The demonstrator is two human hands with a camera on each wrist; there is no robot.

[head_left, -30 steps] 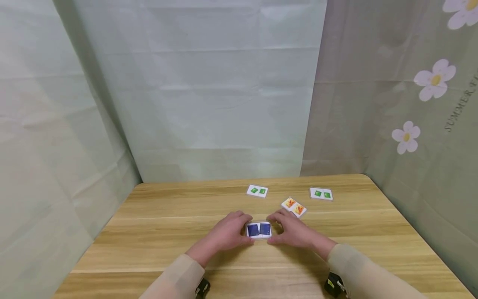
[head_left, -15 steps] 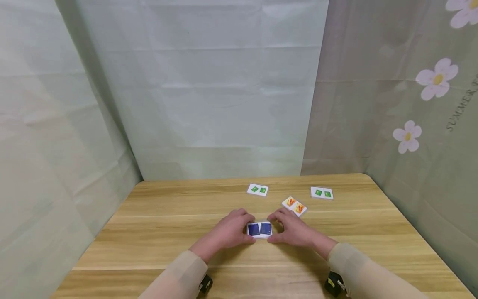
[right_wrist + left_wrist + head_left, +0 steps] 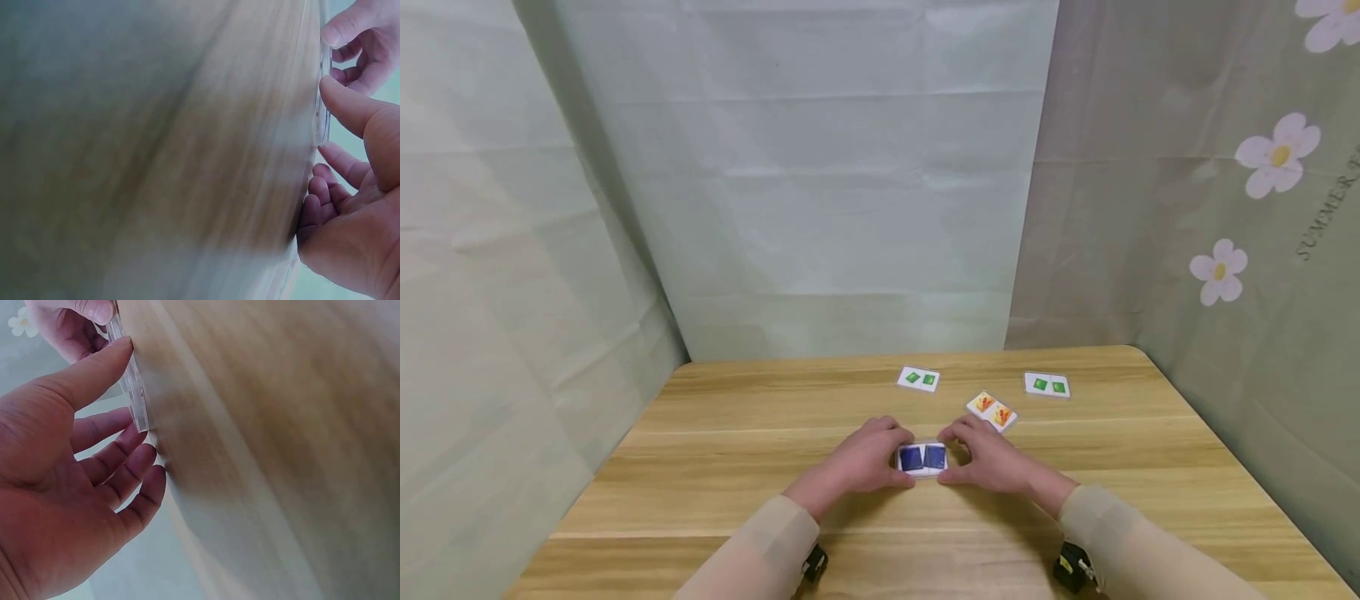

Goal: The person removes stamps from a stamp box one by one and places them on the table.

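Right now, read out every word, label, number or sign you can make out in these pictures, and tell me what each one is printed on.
"SUMMER F": dark letters running up the grey-green floral curtain at the right edge of the head view; the rest is cut off.
Small white card with two blue squares, between the left hand and right hand: pictures only, no lettering.
Two white cards with green squares and the orange-pictured card: no legible text.

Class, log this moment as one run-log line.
left hand: grips blue tile | right hand: grips it too | tile: on table
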